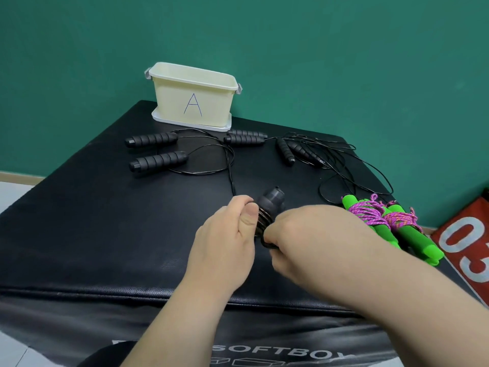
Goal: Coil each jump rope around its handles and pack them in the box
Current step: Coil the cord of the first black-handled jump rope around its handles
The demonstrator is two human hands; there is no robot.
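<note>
Left hand: The left hand (230, 231) sat just below mid-frame with its fingers curled and its thumb pressed against the wound turns. It pinched the black cord (232, 181), which ran from it toward the top of the frame.
Right hand: The right hand (304, 231) reached in from the lower right, fingers curled under and gripping the lower end of the black handles (271, 201). A loop of cord showed at its fingertips.
Rope being coiled: The handles stood tilted between the two hands, cap end pointing up and away, with several turns of cord wound round them.
Loose ropes: More black-handled ropes (152, 139) lay uncoiled in a row across the far half of the worktop, their cords tangled.
Coiled ropes: Green-handled ropes (420, 246) wrapped in pink cord lay at the right edge.
Box: A cream box (194, 99) stood open-topped at the far edge, upper left of centre, on a white lid. Its inside was hidden.
Surface: The worktop (92, 234) was black and padded.
Room: A teal wall (317, 62) stood behind. A strip of pale floor (16, 189) showed at the left and a red panel (465, 247) at the right edge.
Writing: A blue "A" was on the box. White "SOFTBO" was on the worktop's front, the rest cut off. The panel carried a white "03", seen sideways.
</note>
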